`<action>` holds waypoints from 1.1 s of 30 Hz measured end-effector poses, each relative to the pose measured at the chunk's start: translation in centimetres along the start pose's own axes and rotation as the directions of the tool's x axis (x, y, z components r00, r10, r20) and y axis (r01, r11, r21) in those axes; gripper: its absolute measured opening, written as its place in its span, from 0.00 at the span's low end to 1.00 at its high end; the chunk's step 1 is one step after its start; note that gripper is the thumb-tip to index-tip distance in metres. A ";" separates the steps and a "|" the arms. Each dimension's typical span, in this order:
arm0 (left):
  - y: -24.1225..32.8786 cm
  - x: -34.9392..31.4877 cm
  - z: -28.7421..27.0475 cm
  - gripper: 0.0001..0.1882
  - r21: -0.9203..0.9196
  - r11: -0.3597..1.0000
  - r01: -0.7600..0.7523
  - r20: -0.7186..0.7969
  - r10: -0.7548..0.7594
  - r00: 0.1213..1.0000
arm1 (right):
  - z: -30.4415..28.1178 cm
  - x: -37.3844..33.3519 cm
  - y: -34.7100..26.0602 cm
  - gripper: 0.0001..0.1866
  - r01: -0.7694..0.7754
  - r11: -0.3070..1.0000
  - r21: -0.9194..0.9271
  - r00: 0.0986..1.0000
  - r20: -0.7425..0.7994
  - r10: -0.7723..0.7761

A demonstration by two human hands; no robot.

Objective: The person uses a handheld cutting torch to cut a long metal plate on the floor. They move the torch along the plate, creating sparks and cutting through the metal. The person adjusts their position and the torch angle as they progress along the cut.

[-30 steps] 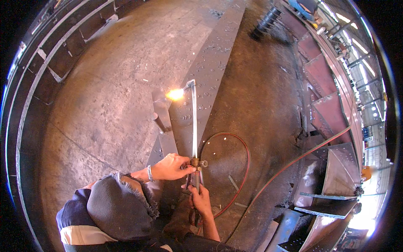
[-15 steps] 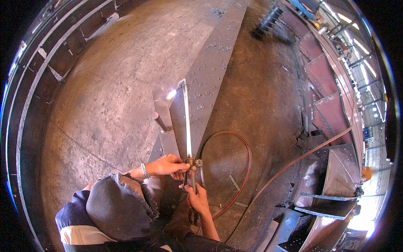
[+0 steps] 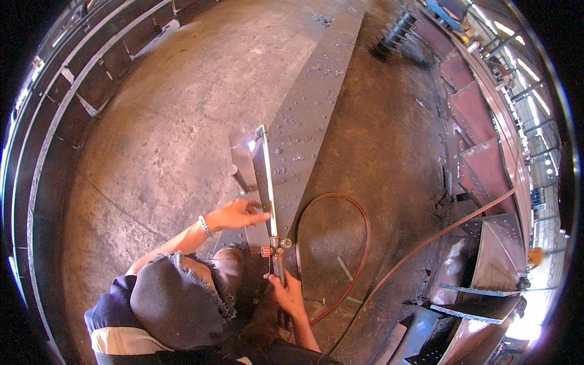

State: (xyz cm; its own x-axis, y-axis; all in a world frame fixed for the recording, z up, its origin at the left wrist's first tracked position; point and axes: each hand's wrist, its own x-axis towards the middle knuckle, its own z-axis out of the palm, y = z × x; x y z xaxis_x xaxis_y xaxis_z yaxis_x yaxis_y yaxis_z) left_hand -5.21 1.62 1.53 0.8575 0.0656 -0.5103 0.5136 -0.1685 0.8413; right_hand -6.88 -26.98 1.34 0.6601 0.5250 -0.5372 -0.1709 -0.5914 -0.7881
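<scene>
My right hand [image 3: 288, 294] is wrapped round the handle of a cutting torch [image 3: 269, 182], below its brass valves and red knob. The torch's long metal tube runs away from me to an angled head, where a small, bright bluish-white flame [image 3: 252, 145] burns. That flame meets a narrow steel plate [image 3: 241, 145] lying along the left side of a long grey steel plate [image 3: 310, 100]. A short round metal bar [image 3: 239, 179] stands tilted by the narrow plate. Beside the tube, my left hand [image 3: 238, 215] is open, fingers stretched toward it; whether they touch is unclear.
A red-and-dark hose [image 3: 367, 228] loops over the floor at right. Reddish steel beams with gussets [image 3: 483, 161] line the right side; long steel sections [image 3: 52, 131] line the left. A dark coil-like part [image 3: 398, 30] lies far right. Small metal bits are scattered over the long plate.
My left hand has left the torch valves and moved forward beside the tube, its fingers opening. The flame has become shorter and tighter. My right hand keeps its hold.
</scene>
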 end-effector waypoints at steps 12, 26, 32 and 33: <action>-0.4 2.7 -0.1 0.22 -0.396 0.914 -0.089 -0.251 -0.015 0.968 | 0.6 -0.2 -1.7 0.20 0.041 0.993 -0.110 0.998 -0.036 -0.046; -0.9 3.0 -0.3 0.20 -0.401 0.912 -0.082 -0.250 -0.023 0.968 | 0.6 -0.4 -2.1 0.20 0.033 0.992 -0.118 0.998 -0.047 -0.039; -1.5 3.2 -0.3 0.20 -0.402 0.913 -0.066 -0.251 -0.041 0.967 | 0.5 -0.4 -2.1 0.19 0.042 0.991 -0.126 0.999 -0.022 -0.045; -1.4 3.2 -0.3 0.20 -0.396 0.916 -0.066 -0.249 -0.038 0.968 | 0.5 -0.4 -2.1 0.19 0.037 0.992 -0.124 0.999 -0.021 -0.040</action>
State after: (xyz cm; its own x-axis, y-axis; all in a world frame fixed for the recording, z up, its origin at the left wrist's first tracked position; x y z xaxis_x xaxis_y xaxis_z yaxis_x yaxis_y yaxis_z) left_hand -3.19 2.39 -1.21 0.8179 0.3144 -0.4818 0.4264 0.2309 0.8746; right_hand -7.17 -25.66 3.06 0.6814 0.5353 -0.4991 -0.0542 -0.6431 -0.7638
